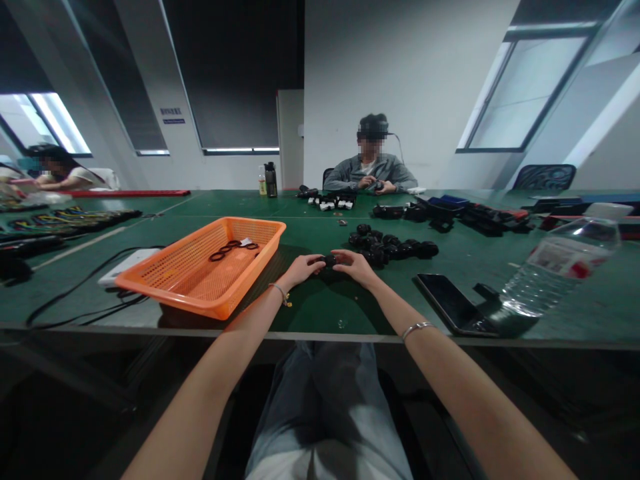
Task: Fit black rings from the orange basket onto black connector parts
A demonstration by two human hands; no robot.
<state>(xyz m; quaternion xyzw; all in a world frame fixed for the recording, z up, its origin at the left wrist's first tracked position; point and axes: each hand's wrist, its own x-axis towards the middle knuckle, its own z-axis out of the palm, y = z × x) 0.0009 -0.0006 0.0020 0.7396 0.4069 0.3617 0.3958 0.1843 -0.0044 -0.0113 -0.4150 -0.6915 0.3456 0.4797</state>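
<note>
Between my two hands, just above or on the green table (310,307), is a small round black part (329,261); its exact kind is too small to make out. The fingers of my left hand (303,269) pinch it from the left. From the right, the thumb and fingers of my right hand (356,268) close on its other side. Right behind my right hand lies a pile of similar black parts (395,247). An orange plastic basket (200,303) stands to the left of my left hand, with several black rings (233,248) inside.
A phone (450,303) and a clear water bottle (560,263) stand at right. Behind the basket's left side lie a white power strip (127,265) and black cables. Dark parts (465,215) spread across the back right. A co-worker (373,167) sits opposite, holding something dark.
</note>
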